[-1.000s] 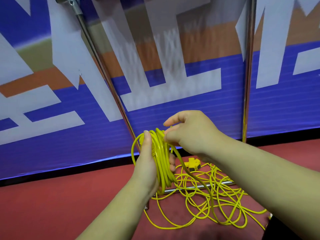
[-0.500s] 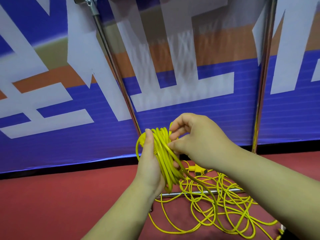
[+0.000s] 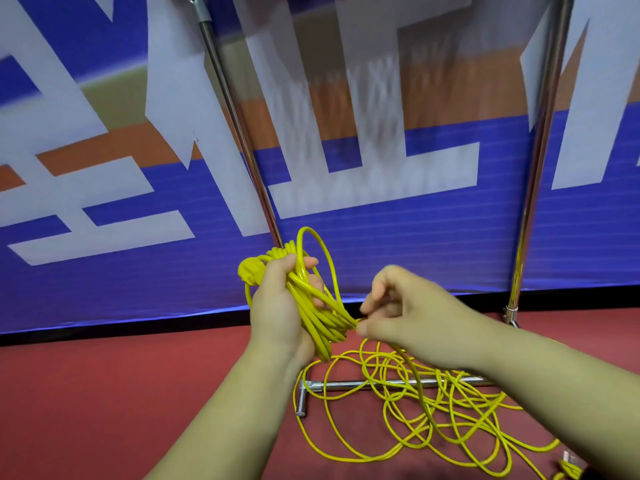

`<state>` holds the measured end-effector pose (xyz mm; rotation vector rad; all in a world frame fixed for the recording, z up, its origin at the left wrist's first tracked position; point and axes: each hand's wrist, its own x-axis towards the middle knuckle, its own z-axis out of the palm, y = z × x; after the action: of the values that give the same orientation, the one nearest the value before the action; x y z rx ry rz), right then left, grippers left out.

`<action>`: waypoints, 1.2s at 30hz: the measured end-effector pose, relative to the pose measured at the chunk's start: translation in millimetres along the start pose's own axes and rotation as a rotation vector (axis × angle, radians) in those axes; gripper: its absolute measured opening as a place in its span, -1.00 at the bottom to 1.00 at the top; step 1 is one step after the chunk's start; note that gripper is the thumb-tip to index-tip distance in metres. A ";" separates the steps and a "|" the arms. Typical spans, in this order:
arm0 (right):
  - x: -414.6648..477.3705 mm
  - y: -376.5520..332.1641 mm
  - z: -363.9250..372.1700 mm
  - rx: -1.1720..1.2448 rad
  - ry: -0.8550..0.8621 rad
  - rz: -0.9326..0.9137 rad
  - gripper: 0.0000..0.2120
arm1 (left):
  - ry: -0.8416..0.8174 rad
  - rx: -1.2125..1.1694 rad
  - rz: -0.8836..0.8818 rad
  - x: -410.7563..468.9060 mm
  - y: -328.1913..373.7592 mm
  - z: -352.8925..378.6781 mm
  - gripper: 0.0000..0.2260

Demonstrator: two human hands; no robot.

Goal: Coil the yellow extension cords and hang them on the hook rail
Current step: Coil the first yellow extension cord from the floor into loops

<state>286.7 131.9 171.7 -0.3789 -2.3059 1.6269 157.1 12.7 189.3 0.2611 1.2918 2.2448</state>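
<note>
My left hand grips a bundle of coiled yellow extension cord, with several loops across the palm and a yellow plug sticking out at its upper left. One fresh loop arches above the bundle. My right hand is just right of the coil, fingers curled, pinching the cord where it leaves the bundle. The loose rest of the cord lies tangled on the red floor below. No hooks are in view.
A chrome rack stands ahead: a slanted pole, an upright pole at right and a base bar on the red floor under the loose cord. Behind it hangs a blue, white and orange banner.
My right hand has dropped from the top of the coil to its lower right side, leaving a new loop over the bundle. The view has shifted slightly, so the scene sits further right.
</note>
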 end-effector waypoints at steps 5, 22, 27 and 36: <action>7.9 30.8 7.3 0.055 -0.317 0.090 -0.82 | 0.000 -0.019 0.025 -2.0 9.0 -1.7 -0.75; -1.0 71.0 3.1 -0.322 -0.365 0.374 -0.26 | -0.230 -0.155 -0.095 -8.3 29.4 -16.5 -0.87; 19.2 49.5 -20.0 -0.150 0.040 0.316 -0.60 | -0.244 0.126 -0.082 -10.6 21.6 -23.9 -0.84; 11.7 -5.7 -46.8 0.358 0.054 -0.030 -0.88 | -0.311 0.500 -0.130 -12.6 -22.1 -14.3 -0.71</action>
<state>293.6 175.0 193.0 -0.2986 -1.9183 1.9392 169.5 4.2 164.3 0.6565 1.6187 1.6632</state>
